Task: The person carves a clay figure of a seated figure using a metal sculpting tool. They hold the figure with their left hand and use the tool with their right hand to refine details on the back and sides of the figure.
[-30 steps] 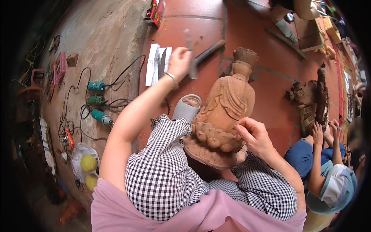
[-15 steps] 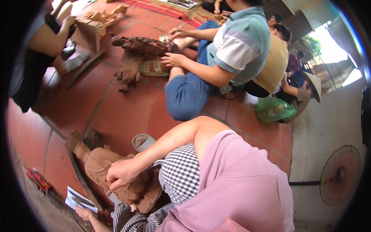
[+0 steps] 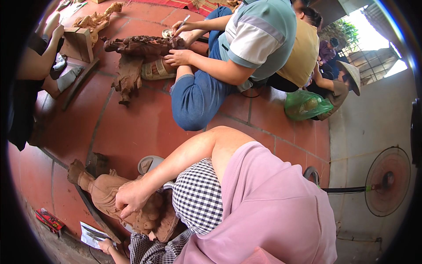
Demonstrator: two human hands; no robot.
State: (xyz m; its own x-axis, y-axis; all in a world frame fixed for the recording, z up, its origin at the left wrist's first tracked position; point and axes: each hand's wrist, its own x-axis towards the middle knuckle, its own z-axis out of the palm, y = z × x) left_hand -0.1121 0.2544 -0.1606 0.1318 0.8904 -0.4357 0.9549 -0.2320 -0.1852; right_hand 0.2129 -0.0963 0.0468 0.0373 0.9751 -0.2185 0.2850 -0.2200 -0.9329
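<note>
A brown wooden carved figure leans at a slant by my lap, its narrow end to the far left. My right hand lies over its middle, fingers curled; whatever they grip, if anything, is hidden beneath. At the lower left, my left hand pinches the edge of a printed picture sheet. Black-and-white checked cloth covers my knees, which flank the broad end of the carving. A dark narrow strip runs along the figure's left side.
Across the red tiled floor, a co-worker holds a pen over another dark carving. Another person sits at far left by a wooden block. A fan stands right; a green bag lies beyond. A red package lies lower left.
My view has shifted slightly, so most of the scene sits further left. My right hand stays over the carving and my left stays at the sheet. The co-worker's pen now shows clearly.
</note>
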